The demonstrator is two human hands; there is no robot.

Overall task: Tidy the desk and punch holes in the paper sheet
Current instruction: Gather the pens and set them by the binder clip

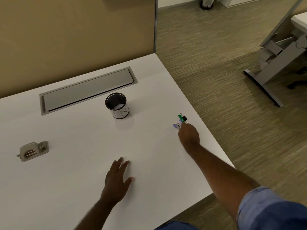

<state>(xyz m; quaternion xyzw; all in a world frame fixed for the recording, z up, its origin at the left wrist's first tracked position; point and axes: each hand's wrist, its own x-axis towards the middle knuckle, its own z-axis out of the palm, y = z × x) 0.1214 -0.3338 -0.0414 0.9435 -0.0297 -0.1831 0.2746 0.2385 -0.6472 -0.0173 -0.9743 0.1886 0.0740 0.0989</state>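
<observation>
A small heap of binder clips [181, 121], green, black and purple, lies near the right edge of the white desk [74, 180]. My right hand [188, 135] reaches onto the heap, fingers closing on the clips; its fingertips are hidden behind the hand. My left hand [118, 178] rests flat on the desk near the front, fingers spread, holding nothing. A grey hole punch [33, 151] sits at the left. A black mesh cup [117, 105] with a white label stands mid-desk, something pale at its bottom. I see no paper sheet.
A grey cable-tray lid [88, 91] is set into the desk behind the cup. A tan partition [74, 34] rises at the back. The desk's right edge drops to carpet [216, 72]. Another desk's grey legs [269, 70] stand at far right.
</observation>
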